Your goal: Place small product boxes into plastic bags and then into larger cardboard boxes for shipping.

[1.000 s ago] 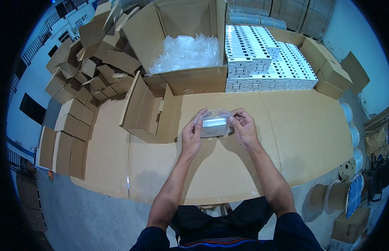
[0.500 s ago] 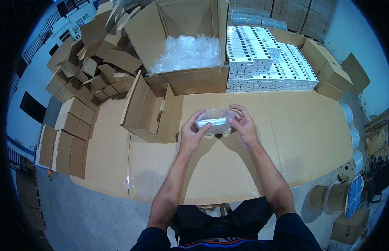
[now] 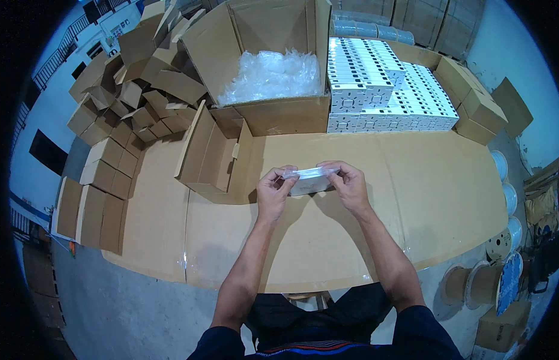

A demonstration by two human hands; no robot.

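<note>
Between my hands, above the cardboard-covered table, is a small white box [image 3: 309, 186] in a clear plastic bag [image 3: 303, 173]. My left hand [image 3: 272, 193] pinches the bag's left upper corner between thumb and fingers. At the right upper corner, my right hand [image 3: 351, 187] grips the bag the same way. The film is gathered flat along the box's top edge. Whether the box's underside touches the table I cannot tell. To the left of my left hand stands an open, unfilled cardboard box [image 3: 222, 162].
Behind, a large open carton [image 3: 273, 117] holds a heap of clear plastic bags [image 3: 270, 75]. Stacked white boxes [image 3: 387, 96] fill the back right, beside brown cartons [image 3: 480, 111]. Many brown boxes [image 3: 108, 162] pile up on the left. Cable spools [image 3: 477, 282] stand on the floor at right.
Both hands have drawn the bag's upper film together over the box, which is tipped so its front face shows more. My fingers have come slightly nearer to me at the top.
</note>
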